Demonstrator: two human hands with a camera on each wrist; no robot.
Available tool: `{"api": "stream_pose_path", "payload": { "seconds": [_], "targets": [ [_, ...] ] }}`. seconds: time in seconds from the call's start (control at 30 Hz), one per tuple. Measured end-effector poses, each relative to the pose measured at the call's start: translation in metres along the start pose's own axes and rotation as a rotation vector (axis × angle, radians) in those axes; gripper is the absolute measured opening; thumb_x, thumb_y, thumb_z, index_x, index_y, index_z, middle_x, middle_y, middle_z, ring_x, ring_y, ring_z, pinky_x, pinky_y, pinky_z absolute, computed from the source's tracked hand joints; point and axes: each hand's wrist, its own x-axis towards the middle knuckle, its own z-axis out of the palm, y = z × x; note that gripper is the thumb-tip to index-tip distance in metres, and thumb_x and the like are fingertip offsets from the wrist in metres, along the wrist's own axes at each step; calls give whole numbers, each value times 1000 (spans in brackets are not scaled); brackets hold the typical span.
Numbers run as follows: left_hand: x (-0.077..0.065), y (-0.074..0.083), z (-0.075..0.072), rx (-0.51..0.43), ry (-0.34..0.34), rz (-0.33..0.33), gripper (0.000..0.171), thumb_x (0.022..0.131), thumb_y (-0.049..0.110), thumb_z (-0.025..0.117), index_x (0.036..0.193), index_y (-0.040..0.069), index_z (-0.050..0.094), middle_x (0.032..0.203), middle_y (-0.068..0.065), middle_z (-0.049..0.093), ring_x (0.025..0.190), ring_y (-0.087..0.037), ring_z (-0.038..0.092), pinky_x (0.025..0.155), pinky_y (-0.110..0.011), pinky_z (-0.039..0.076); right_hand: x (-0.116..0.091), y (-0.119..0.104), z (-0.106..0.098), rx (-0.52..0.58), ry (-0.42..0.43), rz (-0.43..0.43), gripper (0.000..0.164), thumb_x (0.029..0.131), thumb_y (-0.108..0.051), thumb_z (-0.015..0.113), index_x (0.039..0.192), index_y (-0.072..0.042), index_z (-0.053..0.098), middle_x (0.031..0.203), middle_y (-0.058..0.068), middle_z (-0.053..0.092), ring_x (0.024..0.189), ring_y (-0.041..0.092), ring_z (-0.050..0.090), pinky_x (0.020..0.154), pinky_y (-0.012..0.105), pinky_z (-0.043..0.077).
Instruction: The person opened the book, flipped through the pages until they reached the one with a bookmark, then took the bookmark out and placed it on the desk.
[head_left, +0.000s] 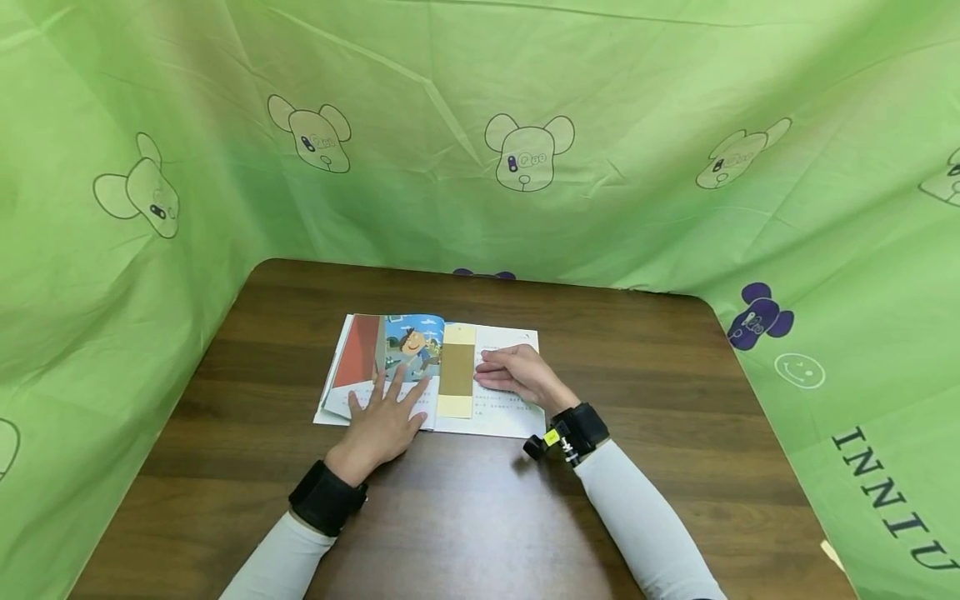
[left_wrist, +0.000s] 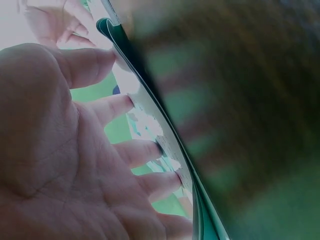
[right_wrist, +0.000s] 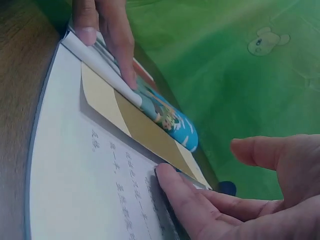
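Note:
An illustrated book (head_left: 506, 423) lies open on the table. Along its fold, over the right page, lies a cream paper strip with a tan middle (head_left: 456, 371), like a bookmark; in the right wrist view this strip (right_wrist: 142, 127) lifts slightly off the page. My left hand (head_left: 378, 429) rests with fingers spread on the left page, fingertips pressing the paper in the left wrist view. My right hand (head_left: 525, 375) is over the right page, fingertips right at the strip's right edge. In the right wrist view its thumb (right_wrist: 257, 152) stands apart from the fingers.
The brown wooden table (head_left: 637, 517) extends around the book on all sides. Green cloth (head_left: 420, 208) printed with bear and mouse heads hangs behind and along both sides. Black bands (head_left: 326, 497) circle both wrists, the right one carrying a small camera (head_left: 536, 447).

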Motion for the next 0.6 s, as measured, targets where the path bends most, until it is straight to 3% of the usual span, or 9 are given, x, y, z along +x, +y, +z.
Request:
{"api": "stream_pose_path", "payload": {
  "seconds": [0.37,0.6],
  "targets": [
    [0,-1,1,9,-1,-3,62,99,45,45,157,30,30,165,-17,13,147,-46,6,98,-82,13,8,2,14,-80,21,-40,40,94,-13,60,126,11,61,117,24,67,94,25,70,86,35,55],
    [0,0,1,12,-7,-8,63,98,45,46,157,30,29,165,-17,13,147,-47,6,99,-82,13,13,9,23,-94,71,-65,36,92,-11,63,120,11,64,104,18,71,85,20,70,79,33,57]
  ]
}}
